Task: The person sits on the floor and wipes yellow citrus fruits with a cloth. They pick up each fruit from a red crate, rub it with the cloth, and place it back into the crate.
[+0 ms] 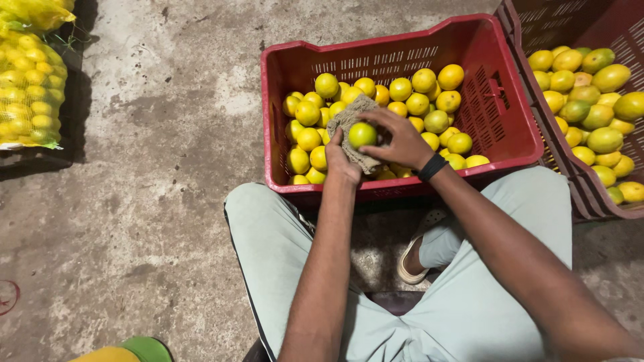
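Concrete floor [168,167], person seated with red crate [402,191] pulled between knees. Left hand [341,161] cups a cloth [349,121] under a green-yellow fruit [362,135], right hand [402,142] pinches it from above, over the crate's fruit. Second crate [583,194] to the right, net sack [27,94] far left.

second red plastic crate [590,194] of yellow-green fruit cut off by the right edge, yellow mesh sack of small fruit [27,87] cut by the left edge, green and yellow object [131,351] clipped at the bottom, brown cloth [355,121] partly hidden behind left hand [342,161] and right hand [401,141], red mark on floor [8,297] cut off at left
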